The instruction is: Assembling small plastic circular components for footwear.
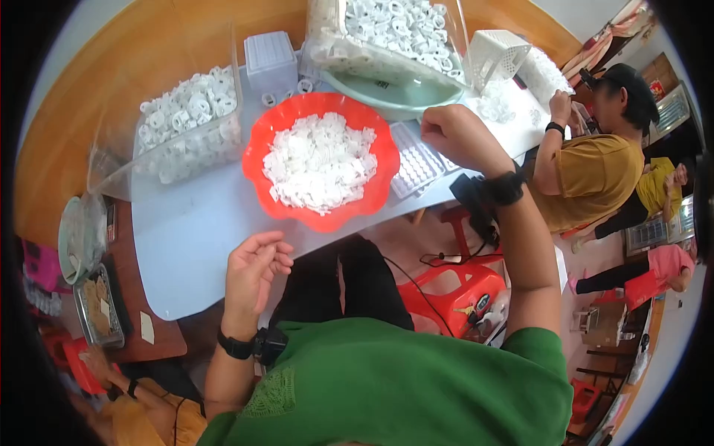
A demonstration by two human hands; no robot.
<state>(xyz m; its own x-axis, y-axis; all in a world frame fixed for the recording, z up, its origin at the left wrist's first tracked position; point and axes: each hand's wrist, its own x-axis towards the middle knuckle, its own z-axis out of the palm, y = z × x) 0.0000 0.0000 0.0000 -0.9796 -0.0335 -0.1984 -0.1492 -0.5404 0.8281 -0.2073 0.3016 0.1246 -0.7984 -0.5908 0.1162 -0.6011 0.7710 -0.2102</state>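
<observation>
My left hand (256,271) is held over the table's near edge, just below the red scalloped bowl (255,156). Its fingers are loosely bent and apart, with nothing seen in them. Small white plastic pieces (320,162) are heaped in the bowl. My right hand (462,137) is over the table to the right of the bowl, close to the pale green basin (394,97). Its fingers are curled closed, and whatever they may hold is hidden. Left of that hand lies a white tray (416,160) with rows of small pieces.
Clear bins of white ring-shaped parts stand at the back left (195,104) and upon the basin (405,33). A lidded box (270,63) and a white basket (497,56) stand at the back. One co-worker (599,163) sits right; a red stool (454,293) is below the table.
</observation>
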